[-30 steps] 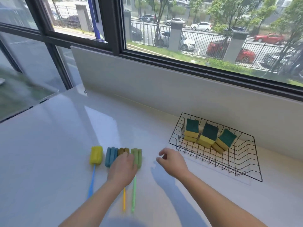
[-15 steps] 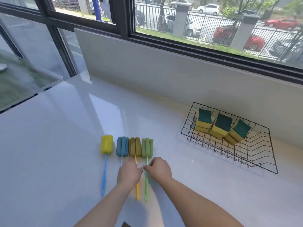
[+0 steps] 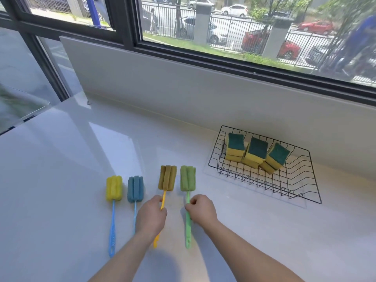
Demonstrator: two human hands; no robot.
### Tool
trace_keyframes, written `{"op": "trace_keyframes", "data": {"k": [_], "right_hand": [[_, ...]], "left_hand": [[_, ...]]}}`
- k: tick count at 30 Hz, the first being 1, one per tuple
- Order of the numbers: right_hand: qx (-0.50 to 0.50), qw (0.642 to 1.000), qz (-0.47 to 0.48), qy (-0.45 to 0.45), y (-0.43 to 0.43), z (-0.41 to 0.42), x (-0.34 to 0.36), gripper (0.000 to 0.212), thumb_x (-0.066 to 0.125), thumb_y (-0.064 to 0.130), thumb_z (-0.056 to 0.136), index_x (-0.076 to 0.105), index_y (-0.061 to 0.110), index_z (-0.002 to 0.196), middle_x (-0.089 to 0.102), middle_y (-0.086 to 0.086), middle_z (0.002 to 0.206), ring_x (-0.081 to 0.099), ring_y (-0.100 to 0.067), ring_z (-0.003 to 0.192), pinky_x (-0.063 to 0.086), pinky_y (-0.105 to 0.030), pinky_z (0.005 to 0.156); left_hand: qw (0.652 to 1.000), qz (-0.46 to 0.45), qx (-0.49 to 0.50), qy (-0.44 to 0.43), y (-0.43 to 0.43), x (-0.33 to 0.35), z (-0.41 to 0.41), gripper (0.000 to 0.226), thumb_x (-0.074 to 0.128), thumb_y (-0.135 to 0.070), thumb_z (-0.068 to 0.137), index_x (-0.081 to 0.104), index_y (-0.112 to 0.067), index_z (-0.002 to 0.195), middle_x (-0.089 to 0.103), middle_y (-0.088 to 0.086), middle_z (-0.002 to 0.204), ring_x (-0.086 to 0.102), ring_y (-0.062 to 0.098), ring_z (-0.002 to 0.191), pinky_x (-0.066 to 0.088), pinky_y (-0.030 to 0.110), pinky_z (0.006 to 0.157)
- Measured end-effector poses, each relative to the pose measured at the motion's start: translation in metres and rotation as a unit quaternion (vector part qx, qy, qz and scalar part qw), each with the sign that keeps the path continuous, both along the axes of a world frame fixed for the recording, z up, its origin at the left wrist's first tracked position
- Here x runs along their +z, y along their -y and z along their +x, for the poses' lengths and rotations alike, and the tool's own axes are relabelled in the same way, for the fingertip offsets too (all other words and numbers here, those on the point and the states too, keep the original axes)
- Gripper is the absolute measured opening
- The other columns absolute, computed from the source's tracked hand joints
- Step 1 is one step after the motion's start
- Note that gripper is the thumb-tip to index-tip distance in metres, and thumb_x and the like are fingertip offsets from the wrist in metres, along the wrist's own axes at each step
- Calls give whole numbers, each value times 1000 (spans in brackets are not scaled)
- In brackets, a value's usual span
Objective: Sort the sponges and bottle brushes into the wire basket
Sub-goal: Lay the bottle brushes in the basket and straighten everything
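Note:
Several foam-headed bottle brushes lie in a row on the white counter. My left hand [image 3: 151,217] grips the yellow handle of the brown-headed brush [image 3: 167,178]. My right hand [image 3: 201,209] grips the green handle of the green-headed brush [image 3: 187,178]. Both brushes sit a little further forward than the other two. To the left lie the blue-headed brush [image 3: 135,189] and the yellow-headed brush [image 3: 114,188] with a blue handle, untouched. The black wire basket [image 3: 295,197] stands at the right and holds three yellow-and-green sponges [image 3: 257,152] side by side.
A low white wall [image 3: 203,88] under the window runs along the back of the counter, close behind the basket. The counter's left edge [image 3: 26,119] meets a glass panel.
Both hands drew back from the brush heads to the handles and closed on them. The brown and green brushes have shifted forward and apart from the other two.

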State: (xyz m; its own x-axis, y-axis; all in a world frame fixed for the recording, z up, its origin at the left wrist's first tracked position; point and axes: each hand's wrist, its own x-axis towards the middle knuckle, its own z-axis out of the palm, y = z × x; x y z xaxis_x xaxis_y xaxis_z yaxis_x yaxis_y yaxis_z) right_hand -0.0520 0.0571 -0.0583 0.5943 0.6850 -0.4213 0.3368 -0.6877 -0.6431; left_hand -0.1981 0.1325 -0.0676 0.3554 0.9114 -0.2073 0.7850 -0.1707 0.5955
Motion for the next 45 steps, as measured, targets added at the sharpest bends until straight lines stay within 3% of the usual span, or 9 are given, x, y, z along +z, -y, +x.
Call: {"op": "trace_keyframes", "data": {"k": [4,9,15,19,25,33,36,40,45], "right_hand": [[-42,998,42,-2,14,24,15,18,60,14,79,48,17,65,53,-4,67,54,-26,66,40,-33,60],[-81,994,74,1,30,53,38,16,63,19,82,54,16,69,64,-9,73,70,-35,79,58,-43,72],[-127,986,109,16,55,92,58,18,66,20,82,62,3,76,69,-17,80,69,-37,81,59,-50,77],[-173,975,138,12,82,121,69,19,68,22,82,64,5,76,62,-7,69,69,-37,79,60,-52,75],[-250,951,178,27,135,175,77,12,69,18,85,67,11,75,58,-1,65,67,-39,80,60,-54,75],[-341,919,198,23,186,233,73,9,71,14,87,68,16,79,57,-2,68,64,-26,68,64,-48,67],[-351,916,192,19,200,248,65,10,71,14,87,68,14,77,56,-2,67,62,-23,65,63,-48,66],[-359,913,193,8,211,266,56,11,73,15,86,69,14,77,54,-1,65,61,-22,64,63,-48,67],[-375,899,225,-25,212,279,47,9,72,10,88,69,11,79,54,1,62,62,-22,63,64,-46,68]], "left_hand": [[999,38,-23,21,-4,17,20,26,56,-18,88,61,-22,113,68,2,91,62,24,85,51,36,71],[994,76,-66,28,-6,37,51,26,54,-18,89,61,-23,113,65,2,90,60,25,84,50,37,71],[983,128,-130,18,-1,58,97,27,52,-19,89,60,-28,114,62,-5,92,56,21,79,42,31,64],[971,162,-176,11,1,72,133,26,52,-19,90,60,-33,111,59,-9,88,58,20,76,43,30,59],[926,248,-286,-15,9,90,205,30,48,-16,92,62,-33,112,66,-6,97,62,24,86,45,32,61],[840,318,-428,-96,23,75,302,29,55,-10,88,60,-31,108,56,-5,83,56,20,73,52,32,58],[819,317,-462,-125,27,63,326,26,57,-10,87,62,-28,104,55,-4,81,52,20,72,45,30,54],[804,315,-477,-162,28,46,345,26,55,-6,86,63,-25,102,59,-2,84,60,24,80,43,32,57],[814,274,-476,-191,25,22,359,34,56,-4,84,66,-29,104,64,-3,91,63,24,86,46,31,61]]}}
